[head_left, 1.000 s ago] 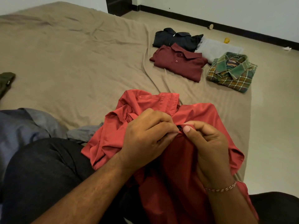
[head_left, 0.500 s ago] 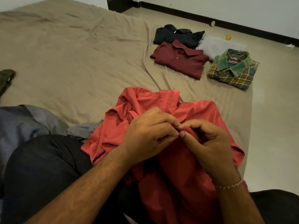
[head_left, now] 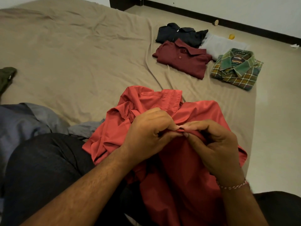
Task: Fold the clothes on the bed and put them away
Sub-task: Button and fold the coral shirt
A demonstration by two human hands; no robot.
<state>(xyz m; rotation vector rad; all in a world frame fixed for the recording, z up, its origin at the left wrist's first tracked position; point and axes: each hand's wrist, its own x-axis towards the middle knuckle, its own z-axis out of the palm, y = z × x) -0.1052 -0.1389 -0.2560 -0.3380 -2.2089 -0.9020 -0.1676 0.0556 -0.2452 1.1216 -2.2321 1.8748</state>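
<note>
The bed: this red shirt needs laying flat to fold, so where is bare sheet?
The bed sheet lies bare left of the maroon shirt, beyond the red shirt, right of the olive garment. The far right corner is crowded with folded shirts; grey clothes fill the near left.

The red shirt (head_left: 192, 168) runs off the lower frame edge; its front placket is covered where the left hand (head_left: 146, 136) and right hand (head_left: 218, 147) pinch it. The grey garment (head_left: 21, 121) and olive garment (head_left: 6, 77) are cut by the left edge. The plaid shirt's (head_left: 236, 74) collar label is unreadable. The white garment (head_left: 223, 46) lies partly under neighbouring shirts.
</note>
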